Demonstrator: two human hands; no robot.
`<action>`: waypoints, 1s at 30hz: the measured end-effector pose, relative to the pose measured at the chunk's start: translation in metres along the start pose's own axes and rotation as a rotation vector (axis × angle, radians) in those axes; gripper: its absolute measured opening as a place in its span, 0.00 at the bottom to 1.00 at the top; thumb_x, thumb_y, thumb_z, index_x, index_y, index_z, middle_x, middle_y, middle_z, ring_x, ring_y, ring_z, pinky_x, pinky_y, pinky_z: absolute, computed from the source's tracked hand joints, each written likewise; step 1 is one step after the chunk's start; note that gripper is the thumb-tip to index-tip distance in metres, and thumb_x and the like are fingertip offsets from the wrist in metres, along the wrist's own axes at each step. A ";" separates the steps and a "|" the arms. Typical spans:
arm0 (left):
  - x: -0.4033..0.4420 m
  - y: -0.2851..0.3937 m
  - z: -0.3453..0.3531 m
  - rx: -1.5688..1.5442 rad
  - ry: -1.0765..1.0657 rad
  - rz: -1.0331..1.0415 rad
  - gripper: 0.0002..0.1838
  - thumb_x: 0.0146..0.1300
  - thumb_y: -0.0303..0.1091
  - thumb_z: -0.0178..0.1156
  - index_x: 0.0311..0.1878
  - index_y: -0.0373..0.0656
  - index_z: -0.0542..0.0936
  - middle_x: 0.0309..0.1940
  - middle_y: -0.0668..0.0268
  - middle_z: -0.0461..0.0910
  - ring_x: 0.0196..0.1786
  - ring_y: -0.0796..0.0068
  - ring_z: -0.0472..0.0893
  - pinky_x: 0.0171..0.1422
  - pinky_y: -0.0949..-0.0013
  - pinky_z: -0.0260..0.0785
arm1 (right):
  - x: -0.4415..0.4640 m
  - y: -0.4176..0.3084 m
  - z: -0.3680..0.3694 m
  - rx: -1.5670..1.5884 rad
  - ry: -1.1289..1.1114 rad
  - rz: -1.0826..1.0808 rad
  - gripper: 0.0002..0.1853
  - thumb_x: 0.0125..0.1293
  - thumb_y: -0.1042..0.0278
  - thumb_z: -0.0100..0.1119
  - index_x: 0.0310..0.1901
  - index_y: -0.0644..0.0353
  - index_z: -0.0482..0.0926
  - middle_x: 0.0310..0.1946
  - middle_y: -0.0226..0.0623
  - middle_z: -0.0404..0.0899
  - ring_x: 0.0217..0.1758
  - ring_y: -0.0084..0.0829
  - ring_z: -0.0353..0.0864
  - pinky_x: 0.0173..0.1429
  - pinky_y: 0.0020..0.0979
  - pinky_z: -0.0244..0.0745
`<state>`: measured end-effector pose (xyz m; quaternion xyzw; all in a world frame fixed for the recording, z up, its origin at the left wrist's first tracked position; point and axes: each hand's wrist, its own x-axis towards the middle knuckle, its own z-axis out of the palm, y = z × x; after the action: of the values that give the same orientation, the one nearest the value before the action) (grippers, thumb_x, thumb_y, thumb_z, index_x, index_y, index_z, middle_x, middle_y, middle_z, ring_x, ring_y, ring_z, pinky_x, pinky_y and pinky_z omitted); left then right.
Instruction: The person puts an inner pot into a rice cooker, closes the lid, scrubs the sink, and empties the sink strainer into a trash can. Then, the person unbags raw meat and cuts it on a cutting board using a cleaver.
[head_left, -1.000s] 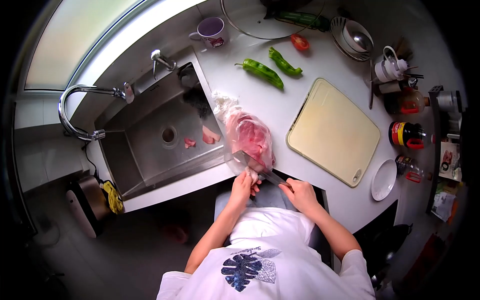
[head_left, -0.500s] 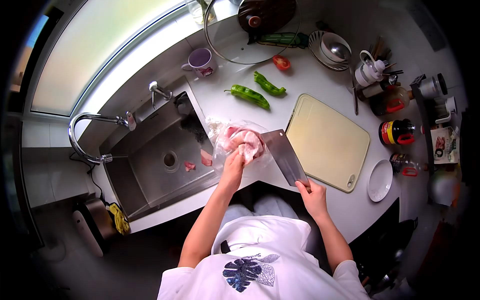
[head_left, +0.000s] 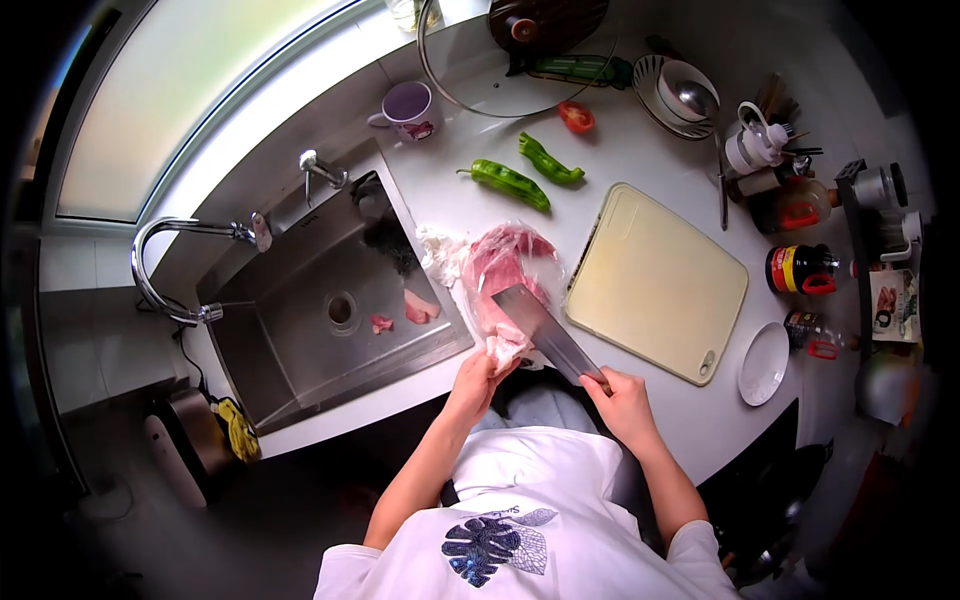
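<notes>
Raw meat (head_left: 500, 262) lies partly in a clear plastic bag on the counter, between the sink and the cutting board. My left hand (head_left: 474, 378) is closed on the pale near end of the meat, at the counter's front edge. A cleaver (head_left: 550, 334) is held by its handle in my right hand (head_left: 621, 402). Its blade slants up to the left, with the far end over the meat beside the pinched part. Whether the edge touches the meat I cannot tell. To the right lies the cream cutting board (head_left: 658, 284), with nothing on it.
Two meat scraps (head_left: 420, 307) lie in the steel sink (head_left: 290, 340) at left. Beyond are green peppers (head_left: 510, 184), a tomato half (head_left: 576, 117), a purple mug (head_left: 410, 112) and a glass lid (head_left: 480, 90). Bowls (head_left: 672, 98), bottles (head_left: 800, 269) and a white plate (head_left: 763, 364) stand right.
The meat was raised in my left hand and is now stretched lower, toward the counter's edge. The cleaver has swung from the meat's right side back over it, its blade tilted more to the left.
</notes>
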<state>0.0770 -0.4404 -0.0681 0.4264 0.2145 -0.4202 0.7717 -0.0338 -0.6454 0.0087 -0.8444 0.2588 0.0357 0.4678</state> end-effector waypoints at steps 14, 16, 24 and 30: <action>-0.021 -0.033 -0.051 0.609 0.342 0.106 0.05 0.67 0.26 0.60 0.44 0.38 0.78 0.38 0.65 0.81 0.35 0.77 0.81 0.41 0.72 0.76 | -0.011 0.001 0.022 -0.242 -0.253 0.034 0.13 0.66 0.64 0.64 0.33 0.68 0.81 0.23 0.49 0.80 0.22 0.44 0.80 0.28 0.36 0.70; -0.025 -0.029 -0.047 0.649 0.398 0.114 0.06 0.65 0.25 0.62 0.43 0.40 0.77 0.38 0.66 0.80 0.37 0.76 0.81 0.41 0.71 0.76 | -0.014 0.004 0.022 -0.232 -0.248 0.046 0.13 0.66 0.64 0.64 0.33 0.68 0.81 0.23 0.49 0.80 0.22 0.43 0.79 0.28 0.36 0.70; -0.032 -0.028 -0.032 1.469 0.336 1.085 0.12 0.47 0.21 0.69 0.35 0.39 0.78 0.35 0.62 0.74 0.33 0.60 0.76 0.36 0.61 0.69 | -0.016 0.005 0.018 -0.163 -0.153 0.069 0.15 0.65 0.60 0.64 0.29 0.64 0.78 0.21 0.46 0.78 0.24 0.48 0.79 0.29 0.42 0.70; -0.028 -0.039 -0.052 1.534 0.298 1.198 0.11 0.47 0.24 0.68 0.37 0.41 0.81 0.34 0.64 0.74 0.35 0.64 0.77 0.36 0.63 0.69 | -0.017 0.009 0.020 -0.190 -0.171 0.048 0.14 0.65 0.62 0.64 0.29 0.65 0.77 0.21 0.46 0.78 0.24 0.48 0.79 0.28 0.41 0.70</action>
<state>0.0304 -0.3946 -0.0959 0.8984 -0.2728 0.0731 0.3362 -0.0488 -0.6265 -0.0040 -0.8724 0.2336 0.1430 0.4049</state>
